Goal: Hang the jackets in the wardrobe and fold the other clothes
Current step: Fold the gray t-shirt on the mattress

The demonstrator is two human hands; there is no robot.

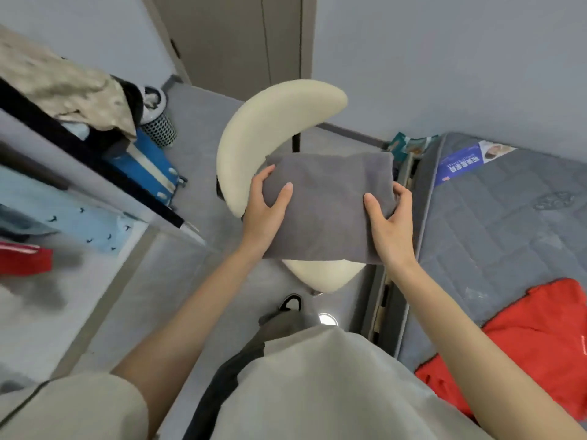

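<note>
A folded grey garment (327,204) is held flat over the seat of a cream chair (254,134). My left hand (265,211) grips its left edge, thumb on top and fingers curled underneath. My right hand (389,220) grips the right edge the same way. A red garment (533,338) lies crumpled on the grey mattress (508,223) at the right. The open wardrobe (95,166) stands at the left, with a beige garment (63,87) hanging in it and light blue clothing (82,223) below.
A blue suitcase (149,166) and a mesh bin (158,122) stand on the floor beyond the wardrobe. A red item (25,258) sits on a wardrobe shelf. A closed door (241,36) is behind the chair. My foot (290,303) is under the chair's front.
</note>
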